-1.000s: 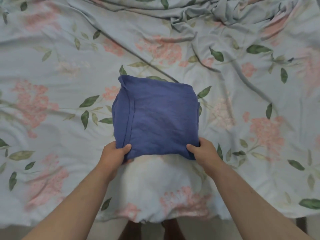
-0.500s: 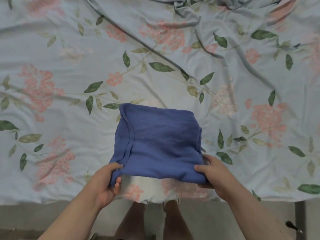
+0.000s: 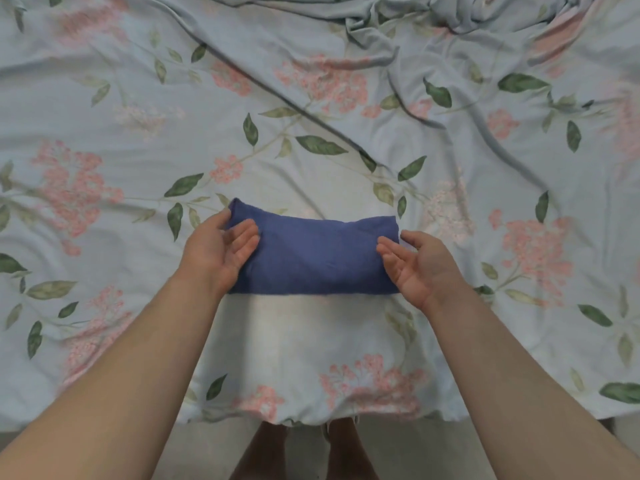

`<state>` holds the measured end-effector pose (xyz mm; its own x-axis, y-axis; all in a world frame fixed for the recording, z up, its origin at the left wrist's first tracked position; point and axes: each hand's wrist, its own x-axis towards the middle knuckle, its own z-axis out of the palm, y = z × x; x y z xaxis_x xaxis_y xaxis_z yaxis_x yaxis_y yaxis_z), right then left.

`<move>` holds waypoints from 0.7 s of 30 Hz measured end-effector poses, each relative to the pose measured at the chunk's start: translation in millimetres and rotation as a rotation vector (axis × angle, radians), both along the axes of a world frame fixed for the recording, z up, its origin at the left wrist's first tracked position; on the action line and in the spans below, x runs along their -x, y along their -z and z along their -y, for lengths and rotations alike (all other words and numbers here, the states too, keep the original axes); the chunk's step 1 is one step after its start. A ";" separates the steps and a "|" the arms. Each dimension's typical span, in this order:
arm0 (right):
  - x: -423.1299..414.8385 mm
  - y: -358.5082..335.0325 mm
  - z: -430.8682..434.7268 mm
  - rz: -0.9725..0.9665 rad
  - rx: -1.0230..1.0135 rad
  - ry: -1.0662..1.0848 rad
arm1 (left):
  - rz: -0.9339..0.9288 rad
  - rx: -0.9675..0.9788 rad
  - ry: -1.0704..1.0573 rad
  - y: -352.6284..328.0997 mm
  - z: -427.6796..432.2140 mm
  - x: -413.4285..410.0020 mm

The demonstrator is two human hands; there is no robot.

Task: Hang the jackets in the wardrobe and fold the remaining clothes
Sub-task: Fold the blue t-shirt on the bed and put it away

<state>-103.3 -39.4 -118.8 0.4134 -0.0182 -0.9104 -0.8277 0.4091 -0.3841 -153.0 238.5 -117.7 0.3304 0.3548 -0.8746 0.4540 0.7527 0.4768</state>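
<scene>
Blue cloth: a folded blue garment point(image 3: 313, 254) was seen lying flat as a wide, short rectangle on the flowered bedsheet point(image 3: 104, 126), near the front edge of the bed and about midway along it.
Left hand: the left hand point(image 3: 216, 252) was laid at the garment's left end, its fingers nearly straight on the top layer and its thumb by the far left corner; nothing was gripped.
Right hand: the right hand point(image 3: 420, 268) was held at the garment's right end with the palm turned inward and the fingers loosely extended; it was at most brushing the edge, and no hold was taken.
Handling: the garment was judged to be light, soft and limp, so its layers could slide apart if it were lifted by one corner. It would best be taken at both short ends, with fingers slipped under the whole stack and thumbs on top.
Sheet: loose wrinkles were noted toward the far right corner of the bed.
Hidden: the kind of garment could not be told from its folded shape. No wardrobe, jackets or other clothes were in view. Bare legs point(image 3: 270, 452) were partly cut off below the bed's front edge.
</scene>
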 end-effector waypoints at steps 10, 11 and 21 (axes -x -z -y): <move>30.1 36.1 -2.5 0.071 0.431 -0.521 | -0.196 -0.302 0.603 31.3 -3.7 44.6; 27.7 36.4 -3.1 0.074 0.419 -0.508 | -0.178 -0.268 0.604 32.2 -4.5 41.3; 7.2 -18.3 -18.3 0.174 0.205 -0.425 | 0.017 -0.066 0.514 -5.5 -9.8 31.7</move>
